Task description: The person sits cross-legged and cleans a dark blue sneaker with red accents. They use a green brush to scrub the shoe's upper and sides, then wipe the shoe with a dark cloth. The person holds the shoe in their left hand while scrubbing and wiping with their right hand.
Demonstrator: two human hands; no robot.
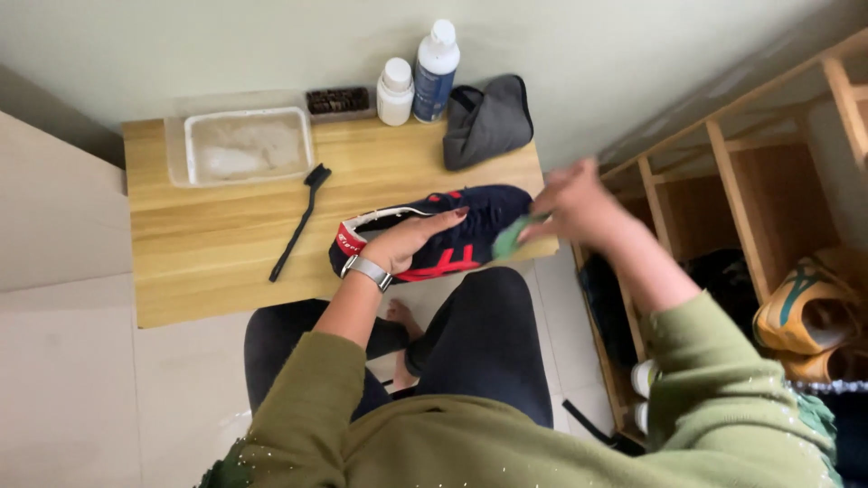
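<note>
1. My left hand (411, 242) lies flat over the navy sneaker (434, 242) with red stripes, fingers spread along its side and pressing it down rather than curling around it; a watch (366, 269) sits on that wrist.
2. My right hand (579, 206) is blurred at the toe end of the shoe, its grip closed on a small green cloth (508, 239) that touches the shoe's toe.
3. The sneaker lies on its side at the near right corner of the wooden tabletop (208, 244), toe toward the right edge.
4. A black long-handled brush (300, 221) lies near the middle of the tabletop, well apart from the shoe.
5. Along the far edge stand a clear plastic tub (249, 145) of cloudy water, a dark bristle brush (338, 100) just behind it, a small white bottle (395, 92) and a taller blue bottle (435, 72) side by side.
6. A grey pouch (486, 122) leans at the far right corner.
7. Beyond the right edge stands a wooden shoe rack (741, 199) holding a yellow sneaker (805, 307).
</note>
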